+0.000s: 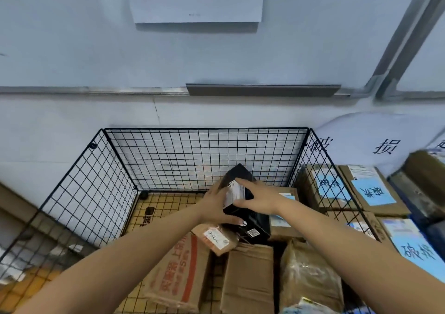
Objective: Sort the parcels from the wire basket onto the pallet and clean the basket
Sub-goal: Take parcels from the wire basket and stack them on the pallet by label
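Reaching both forearms over taped brown cardboard parcels, curling the left hand and right hand round a glossy, boxy black parcel with a white label, holding it low inside the wire basket; probably risking a slip on that slick wrap, or snagging the thin black mesh wall while lifting out

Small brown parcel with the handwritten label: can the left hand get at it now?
Likely not yet: the left hand grips the black parcel, though the small brown parcel lies just beneath it, its label side uncovered.
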